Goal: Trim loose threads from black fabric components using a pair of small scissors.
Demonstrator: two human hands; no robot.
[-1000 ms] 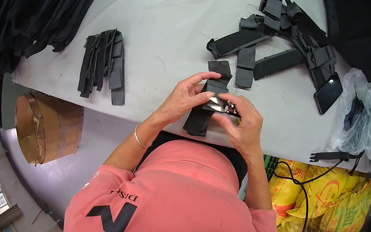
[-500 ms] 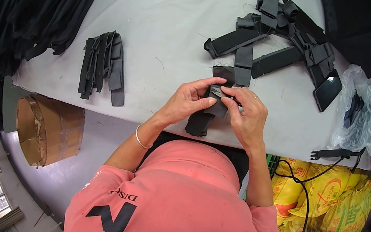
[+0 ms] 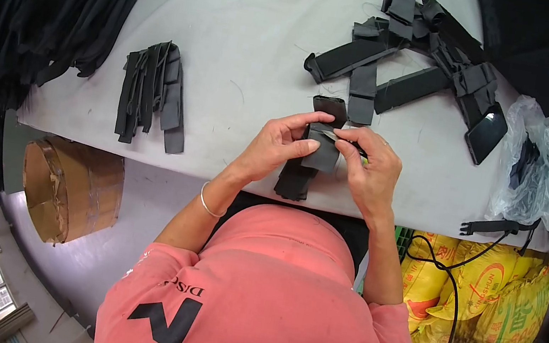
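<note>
Near the table's front edge lies a dark grey folded fabric strip point(image 3: 323, 156), its far end sticking out beyond my fingers. My left hand point(image 3: 279, 145) is closed on its left side, with thumb and forefinger pressing on the cloth. In my right hand point(image 3: 371, 172) are small thread snips point(image 3: 329, 136). Their silvery blades lie over the upper part of the strip, and a bit of yellow-green shows under my fingers. Most of the handle is hidden in my palm.
A heap of dark strips point(image 3: 363, 85) lies at the far right, with a phone point(image 3: 486, 135) and a clear plastic bag point(image 3: 539, 177) beside it. To the left are a small strip bundle point(image 3: 174, 102) and stacked dark garments point(image 3: 92, 6). Yellow sacks point(image 3: 479, 283) and a cardboard drum point(image 3: 80, 195) stand below.
My right hand has shifted slightly right and the snips have drawn back a little from my left hand. The strip's top layer now lies flatter. My left hand stays nearly in place.
</note>
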